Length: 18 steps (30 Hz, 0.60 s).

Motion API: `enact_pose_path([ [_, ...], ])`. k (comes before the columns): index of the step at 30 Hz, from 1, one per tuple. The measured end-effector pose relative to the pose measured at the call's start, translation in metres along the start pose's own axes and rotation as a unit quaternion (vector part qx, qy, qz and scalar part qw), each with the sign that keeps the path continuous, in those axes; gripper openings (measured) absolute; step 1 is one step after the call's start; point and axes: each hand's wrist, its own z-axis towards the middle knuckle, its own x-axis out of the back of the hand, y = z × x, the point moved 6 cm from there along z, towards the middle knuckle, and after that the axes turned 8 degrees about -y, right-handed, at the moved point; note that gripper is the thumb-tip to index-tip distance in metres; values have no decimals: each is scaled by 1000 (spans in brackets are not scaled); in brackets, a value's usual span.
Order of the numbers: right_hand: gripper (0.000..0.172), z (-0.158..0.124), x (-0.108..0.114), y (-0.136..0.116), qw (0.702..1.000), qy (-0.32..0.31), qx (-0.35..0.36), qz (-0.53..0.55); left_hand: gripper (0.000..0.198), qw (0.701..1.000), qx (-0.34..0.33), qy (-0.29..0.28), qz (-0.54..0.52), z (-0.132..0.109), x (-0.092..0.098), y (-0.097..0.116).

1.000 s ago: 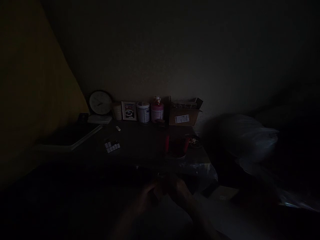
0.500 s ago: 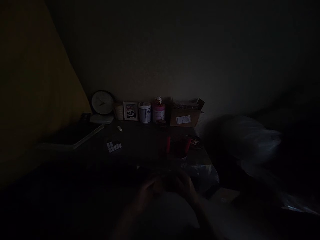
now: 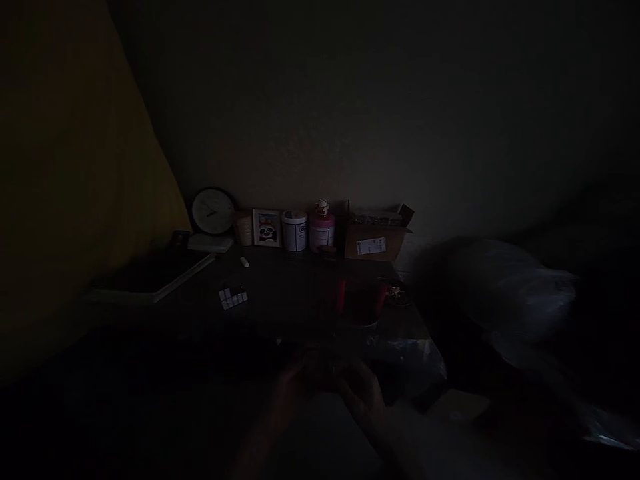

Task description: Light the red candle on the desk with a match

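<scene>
The room is very dark. In front of my body, below the table's front edge, are my left hand (image 3: 290, 387) and my right hand (image 3: 364, 392), close together with curled fingers. Something dark seems to lie between them, too dim to make out. Just beyond them on the table (image 3: 290, 293) stands a dark thing with red sides (image 3: 341, 298). Beside it is a round dark dish (image 3: 399, 293) with small pale bits. Farther left lies a group of small white blocks (image 3: 233, 299).
Along the wall stand a round clock (image 3: 213, 211), a panda picture frame (image 3: 267, 229), a white tub (image 3: 295, 231), a pink-lidded tub (image 3: 322, 233) and an open cardboard box (image 3: 373, 243). A large dark book-like slab (image 3: 155, 277) lies left. Plastic-wrapped bulk (image 3: 510, 283) is at right.
The view has shifted slightly, so the table's things sit a little lower and farther right. My hands stay close together; the fingers of my right hand have moved slightly.
</scene>
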Motion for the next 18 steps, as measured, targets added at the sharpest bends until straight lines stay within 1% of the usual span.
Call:
enact_pose_path([
  [2, 17, -1, -4, 0, 998, -16, 33, -41, 16, 1000, -10, 8, 0, -1, -2, 2],
  [4, 17, -2, -6, 1, 996, -9, 50, -76, 14, 1000, -17, 3, 6, -2, -5, 4],
  [8, 22, -2, -5, 1, 993, 22, 37, -112, 14, 1000, -13, 11, 21, -8, -10, 6],
  [11, 22, -2, -5, 5, 993, 17, 7, -117, 13, 1000, 5, 14, 26, -12, -13, 7],
  [14, 18, -1, -6, 5, 994, 8, 25, -108, 13, 999, 14, -1, 41, -13, -17, 6],
  [16, 16, -1, -7, 2, 994, -1, 52, -96, 9, 999, -6, 0, 47, -10, -12, 5],
  [18, 15, 0, -8, 0, 995, -9, 65, -82, 4, 997, -48, 20, 57, -7, 2, 6],
])
